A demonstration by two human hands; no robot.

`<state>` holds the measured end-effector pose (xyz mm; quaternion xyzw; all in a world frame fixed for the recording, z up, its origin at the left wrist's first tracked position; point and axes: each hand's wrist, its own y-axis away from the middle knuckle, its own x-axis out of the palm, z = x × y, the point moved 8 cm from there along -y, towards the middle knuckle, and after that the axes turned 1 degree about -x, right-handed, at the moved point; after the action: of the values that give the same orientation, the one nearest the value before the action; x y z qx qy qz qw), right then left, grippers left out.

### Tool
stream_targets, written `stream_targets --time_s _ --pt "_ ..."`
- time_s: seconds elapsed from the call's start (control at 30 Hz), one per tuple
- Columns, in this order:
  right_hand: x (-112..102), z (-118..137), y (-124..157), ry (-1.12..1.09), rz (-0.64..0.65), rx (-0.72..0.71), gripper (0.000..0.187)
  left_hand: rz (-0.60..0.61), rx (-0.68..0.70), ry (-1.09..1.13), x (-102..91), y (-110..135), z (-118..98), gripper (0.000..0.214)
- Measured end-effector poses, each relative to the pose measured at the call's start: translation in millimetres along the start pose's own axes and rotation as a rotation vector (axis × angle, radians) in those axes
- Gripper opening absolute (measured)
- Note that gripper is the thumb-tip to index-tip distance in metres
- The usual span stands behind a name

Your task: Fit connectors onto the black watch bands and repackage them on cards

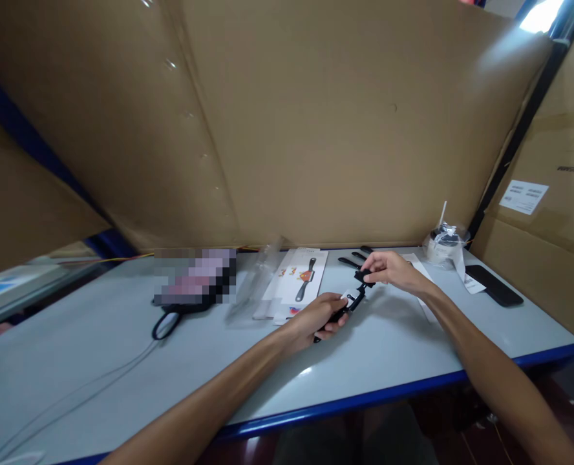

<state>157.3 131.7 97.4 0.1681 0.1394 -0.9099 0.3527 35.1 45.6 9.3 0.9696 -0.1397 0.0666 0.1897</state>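
My left hand (328, 314) is closed round a black spokeshave (357, 301), which has a pale metal plate at its middle under the thumb. One end of its handle sticks out below my fingers. At the far end of the tool, my right hand (388, 271) pinches a small black piece (363, 276). Whether that piece is joined to the spokeshave I cannot tell. Just behind my right fingers lie several black handles (349, 263), partly hidden. To the left of them, white packaging cards (311, 278) are printed with a picture of a similar tool.
A clear plastic bag (255, 290) lies beside the cards. Further left is a black pouch-like object (194, 307) with a loop, partly blurred out. At the right stand a plastic-wrapped tub (445, 248) and a black phone-like slab (494, 285). Cardboard walls (340, 129) surround the table (122, 349).
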Motion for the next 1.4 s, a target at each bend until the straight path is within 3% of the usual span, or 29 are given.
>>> stream_targets --time_s 0.37,0.67,0.73,0.83,0.9,0.93,1.03,1.17,1.4 --pt "40.0 -3.9 -4.9 0.192 0.148 -0.110 0.009 0.036 -0.103 0.005 8.2 6.2 -0.3 0.050" --pt "47.1 -2.1 -6.2 0.351 0.049 -0.202 0.015 0.070 -0.034 -0.082 5.7 4.2 -1.8 0.044" --pt "43.3 4.8 -4.2 0.388 -0.013 -0.242 0.014 0.057 -0.015 -0.081 4.5 3.4 -1.9 0.036" --pt "16.7 19.0 1.6 0.482 -0.267 -0.299 0.011 -0.018 0.028 -0.028 -1.4 1.7 -5.2 0.028" --pt "-4.3 18.7 4.5 0.542 -0.386 -0.236 0.011 -0.099 0.074 0.029 -8.4 1.0 -9.3 0.025" --pt "-11.7 14.4 4.1 0.576 -0.386 -0.172 0.011 -0.142 0.097 0.054 -12.3 1.0 -11.2 0.024" --pt "-12.5 -5.6 0.3 0.670 -0.161 -0.013 0.014 -0.245 0.143 0.093 -21.8 1.8 -14.3 0.021" --pt "11.2 -19.7 2.0 0.718 0.136 -0.038 0.026 -0.297 0.176 0.059 -23.6 2.2 -14.5 0.020" --pt "40.0 -24.8 3.8 0.803 0.228 -0.121 0.021 -0.266 0.315 -0.068 -14.3 1.2 -21.3 0.031"
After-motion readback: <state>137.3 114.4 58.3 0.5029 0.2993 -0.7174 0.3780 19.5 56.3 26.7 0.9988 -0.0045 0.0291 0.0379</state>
